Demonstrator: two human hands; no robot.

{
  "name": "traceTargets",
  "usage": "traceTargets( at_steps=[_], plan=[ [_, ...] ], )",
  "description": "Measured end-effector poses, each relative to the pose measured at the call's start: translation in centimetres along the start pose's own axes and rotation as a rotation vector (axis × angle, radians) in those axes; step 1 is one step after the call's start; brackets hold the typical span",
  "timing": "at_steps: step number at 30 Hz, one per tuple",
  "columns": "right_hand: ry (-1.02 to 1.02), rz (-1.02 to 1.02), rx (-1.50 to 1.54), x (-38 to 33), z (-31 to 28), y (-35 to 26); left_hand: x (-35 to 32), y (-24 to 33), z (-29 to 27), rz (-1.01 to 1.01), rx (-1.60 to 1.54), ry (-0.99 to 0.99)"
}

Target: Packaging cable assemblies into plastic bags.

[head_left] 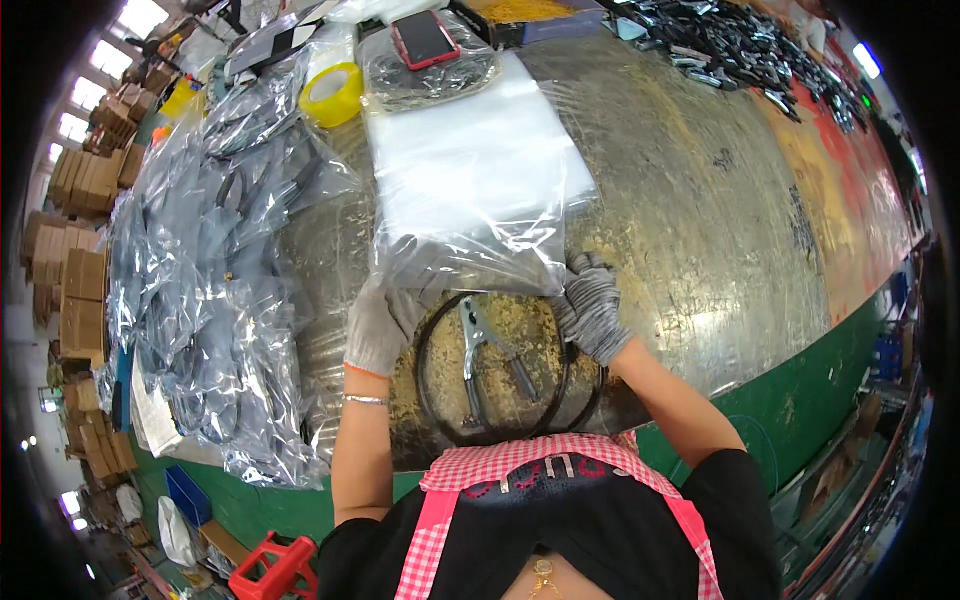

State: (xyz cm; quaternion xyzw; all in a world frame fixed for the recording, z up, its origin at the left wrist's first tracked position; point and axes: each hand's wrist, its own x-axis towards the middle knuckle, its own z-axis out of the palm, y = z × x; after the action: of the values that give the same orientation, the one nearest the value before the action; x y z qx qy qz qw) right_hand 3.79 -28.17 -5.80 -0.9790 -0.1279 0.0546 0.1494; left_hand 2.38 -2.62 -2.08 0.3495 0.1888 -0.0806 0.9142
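A clear plastic bag (475, 262) stretches between my hands, its near edge lifted over the table. My left hand (380, 325), in a pale glove, grips its left near corner, with the fingers partly veiled by the film. My right hand (592, 308), in a grey striped glove, pinches its right near corner. Close to my apron lies a metal clamp (478, 335) with black handles, inside a coil of black cable (424, 385). Neither hand holds the clamp. Beyond the bag is a stack of clear plastic bags (470, 150).
Bagged items (220, 300) heap up on the left. Yellow tape (331, 95) and a red-edged phone (426, 40) lie at the back. Many dark metal clamps (720, 45) pile up far right. A red stool (275, 568) stands on the floor, left.
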Motion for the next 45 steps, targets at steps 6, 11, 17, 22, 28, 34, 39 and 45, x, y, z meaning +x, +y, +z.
traceTargets(
  at_steps=[6, 11, 17, 22, 28, 34, 39, 45],
  plan=[
    [-0.358, 0.530, 1.568, -2.6, -1.0, -0.2, -3.8, -1.2, -0.5, -0.304, 0.081, -0.089],
    [0.064, 0.497, 1.754, -4.4, 2.8, -1.2, -6.1, -3.7, 0.7, -0.050, 0.763, 0.128],
    [-0.044, 0.736, 1.793, -6.0, 0.6, -2.5, -8.2, -5.1, 0.5, 0.038, 0.823, 0.131],
    [0.082, 0.856, 1.766, -9.6, 1.4, -2.2, -10.6, -5.5, 0.1, -0.004, 1.013, 0.116],
    [0.173, 0.777, 1.801, -8.3, 1.4, -3.6, -9.7, -4.7, 5.2, -0.294, 0.414, 0.315],
    [0.419, 0.265, 1.065, -9.4, 4.6, -1.0, -11.3, -6.1, -0.3, -0.003, 1.066, 0.108],
    [-0.077, 0.854, 2.025, -12.1, -0.1, -3.2, -13.0, -8.8, -0.9, -0.292, 0.205, 0.567],
    [-0.074, 0.669, 2.227, -9.0, 0.5, -3.6, -11.7, -9.9, -1.4, 0.446, 1.116, 0.251]
  ],
)
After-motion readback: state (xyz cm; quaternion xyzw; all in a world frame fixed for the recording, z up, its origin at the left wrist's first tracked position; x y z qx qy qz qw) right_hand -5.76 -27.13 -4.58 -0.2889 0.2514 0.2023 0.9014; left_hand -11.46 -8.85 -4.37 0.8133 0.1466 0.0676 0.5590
